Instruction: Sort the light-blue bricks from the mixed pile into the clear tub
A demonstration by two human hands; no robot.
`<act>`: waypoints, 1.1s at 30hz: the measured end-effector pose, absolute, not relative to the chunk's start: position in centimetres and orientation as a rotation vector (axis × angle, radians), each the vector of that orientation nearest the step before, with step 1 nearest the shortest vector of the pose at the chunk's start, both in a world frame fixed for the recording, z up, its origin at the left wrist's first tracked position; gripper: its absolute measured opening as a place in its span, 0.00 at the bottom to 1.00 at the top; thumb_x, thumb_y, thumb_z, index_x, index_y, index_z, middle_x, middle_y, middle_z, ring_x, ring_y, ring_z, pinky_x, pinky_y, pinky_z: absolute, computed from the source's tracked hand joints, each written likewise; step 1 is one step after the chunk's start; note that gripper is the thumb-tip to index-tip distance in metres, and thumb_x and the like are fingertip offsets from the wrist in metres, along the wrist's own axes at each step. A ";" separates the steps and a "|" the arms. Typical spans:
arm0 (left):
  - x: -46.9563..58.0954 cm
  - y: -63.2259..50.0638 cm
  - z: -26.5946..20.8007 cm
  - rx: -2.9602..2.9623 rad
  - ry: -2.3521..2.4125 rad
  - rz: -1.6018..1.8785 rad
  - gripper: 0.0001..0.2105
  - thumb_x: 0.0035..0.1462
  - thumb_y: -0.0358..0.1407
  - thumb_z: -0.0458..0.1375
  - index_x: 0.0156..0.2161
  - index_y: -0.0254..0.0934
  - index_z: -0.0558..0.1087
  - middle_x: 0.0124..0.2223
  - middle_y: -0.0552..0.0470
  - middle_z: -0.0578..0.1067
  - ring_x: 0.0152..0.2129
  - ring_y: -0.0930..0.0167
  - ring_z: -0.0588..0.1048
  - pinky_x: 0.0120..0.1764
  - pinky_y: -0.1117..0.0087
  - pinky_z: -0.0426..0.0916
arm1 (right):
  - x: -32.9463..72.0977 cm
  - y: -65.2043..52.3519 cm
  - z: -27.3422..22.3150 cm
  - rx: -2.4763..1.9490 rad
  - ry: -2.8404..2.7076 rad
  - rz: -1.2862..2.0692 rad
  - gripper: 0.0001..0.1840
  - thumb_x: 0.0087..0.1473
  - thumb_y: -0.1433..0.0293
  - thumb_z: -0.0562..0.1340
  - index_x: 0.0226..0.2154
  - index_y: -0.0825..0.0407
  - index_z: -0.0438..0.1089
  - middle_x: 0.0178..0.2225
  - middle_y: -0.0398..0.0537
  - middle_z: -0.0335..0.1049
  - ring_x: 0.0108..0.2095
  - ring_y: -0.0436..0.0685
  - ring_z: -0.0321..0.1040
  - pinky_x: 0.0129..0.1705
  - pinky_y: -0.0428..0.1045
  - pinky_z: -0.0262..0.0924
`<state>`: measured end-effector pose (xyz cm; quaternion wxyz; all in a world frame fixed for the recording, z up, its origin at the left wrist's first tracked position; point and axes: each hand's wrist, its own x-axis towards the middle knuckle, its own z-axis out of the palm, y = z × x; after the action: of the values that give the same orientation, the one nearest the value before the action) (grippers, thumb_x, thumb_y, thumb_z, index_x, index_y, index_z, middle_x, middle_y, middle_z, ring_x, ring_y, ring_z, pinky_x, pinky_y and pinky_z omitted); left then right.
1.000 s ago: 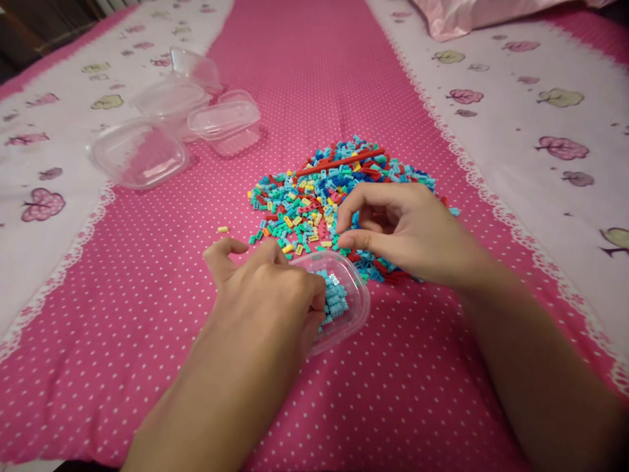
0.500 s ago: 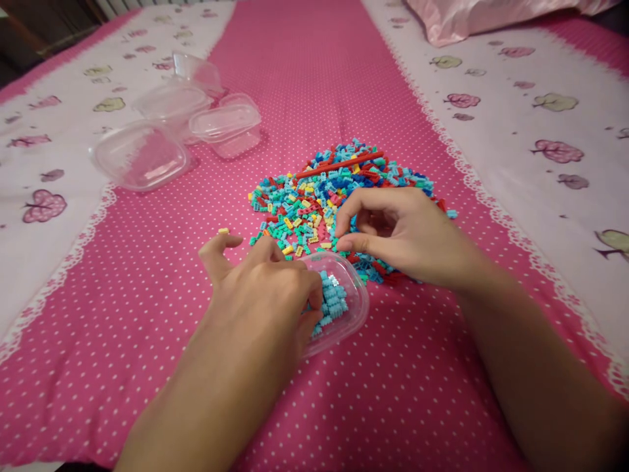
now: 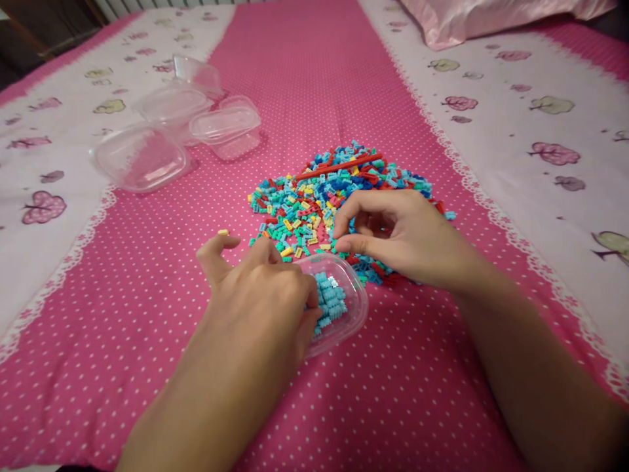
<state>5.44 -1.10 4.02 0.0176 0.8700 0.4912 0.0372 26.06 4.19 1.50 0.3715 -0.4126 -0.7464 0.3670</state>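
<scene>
A clear plastic container [image 3: 361, 305] rests on the bedspread with several light blue building bricks [image 3: 330, 298] inside. Over its left side, my left hand [image 3: 265, 295] reaches in, index finger and thumb pinched beside the bricks; whatever they hold is hidden. My right hand [image 3: 398, 229] hovers at the near edge of a mixed brick pile [image 3: 299, 203], just beyond the container. Its thumb and index finger come together in a pinch, and anything between them is too small to name. The pile mixes blue, green, yellow and red pieces.
Clear plastic containers [image 3: 142, 157] stand at the far left. A long red stick [image 3: 339, 166] lies across the pile. One yellow brick [image 3: 223, 232] sits apart, just past my left hand. A pink satin pillow [image 3: 457, 23] is at the back right of the pink dotted bedspread [image 3: 295, 78].
Both hands hold nearly the same poses and places. The view has shifted very slightly; the container and pile look unchanged.
</scene>
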 end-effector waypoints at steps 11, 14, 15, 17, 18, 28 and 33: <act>5.2 -1.1 4.0 2.753 1.476 0.141 0.06 0.50 0.31 0.65 0.26 0.44 0.79 0.25 0.50 0.76 0.35 0.57 0.73 0.52 0.29 0.55 | 25.9 4.2 1.5 -1.053 -1.895 0.956 0.07 0.54 0.71 0.72 0.28 0.50 0.74 0.26 0.36 0.69 0.28 0.47 0.62 0.30 0.48 0.54; 5.1 -1.0 4.0 2.738 1.468 0.181 0.05 0.51 0.32 0.67 0.26 0.44 0.79 0.26 0.50 0.76 0.36 0.56 0.73 0.52 0.29 0.55 | 26.0 4.2 1.6 -1.045 -1.898 0.952 0.07 0.54 0.72 0.72 0.28 0.50 0.74 0.26 0.36 0.69 0.28 0.47 0.63 0.31 0.48 0.55; 5.1 -0.9 4.0 2.736 1.475 0.181 0.05 0.51 0.33 0.67 0.26 0.44 0.79 0.26 0.50 0.76 0.36 0.56 0.73 0.52 0.29 0.55 | 26.0 4.2 1.6 -1.044 -1.901 0.952 0.07 0.54 0.72 0.72 0.28 0.50 0.74 0.25 0.36 0.69 0.28 0.47 0.63 0.31 0.48 0.55; 5.2 -0.9 4.0 2.737 1.489 0.170 0.05 0.53 0.34 0.67 0.26 0.43 0.79 0.26 0.50 0.76 0.36 0.56 0.73 0.51 0.30 0.56 | 26.1 4.2 1.6 -1.041 -1.906 0.952 0.07 0.54 0.72 0.72 0.28 0.50 0.74 0.25 0.35 0.69 0.28 0.47 0.63 0.30 0.48 0.55; 5.2 -0.9 4.0 2.738 1.495 0.163 0.06 0.54 0.34 0.66 0.26 0.43 0.79 0.26 0.50 0.77 0.37 0.56 0.73 0.52 0.30 0.56 | 26.1 4.2 1.6 -1.040 -1.908 0.951 0.07 0.54 0.72 0.72 0.28 0.50 0.74 0.26 0.35 0.69 0.28 0.46 0.63 0.30 0.48 0.55; 5.1 -0.8 4.1 2.711 1.488 0.197 0.07 0.52 0.33 0.67 0.25 0.44 0.78 0.25 0.52 0.76 0.34 0.57 0.74 0.51 0.34 0.52 | 26.0 4.1 1.8 -1.041 -1.911 0.957 0.06 0.54 0.73 0.71 0.29 0.51 0.75 0.28 0.37 0.74 0.30 0.48 0.68 0.33 0.47 0.60; 4.0 0.2 5.4 2.624 1.388 0.321 0.05 0.58 0.37 0.66 0.30 0.44 0.77 0.28 0.59 0.78 0.28 0.64 0.74 0.45 0.53 0.55 | 25.9 4.0 1.8 -0.992 -1.859 1.057 0.05 0.53 0.73 0.72 0.30 0.49 0.75 0.32 0.38 0.77 0.32 0.49 0.72 0.35 0.47 0.65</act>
<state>3.95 0.15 5.45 0.0778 0.8761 0.4636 0.1070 25.89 3.96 1.79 0.3819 -0.3889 -0.7288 0.4144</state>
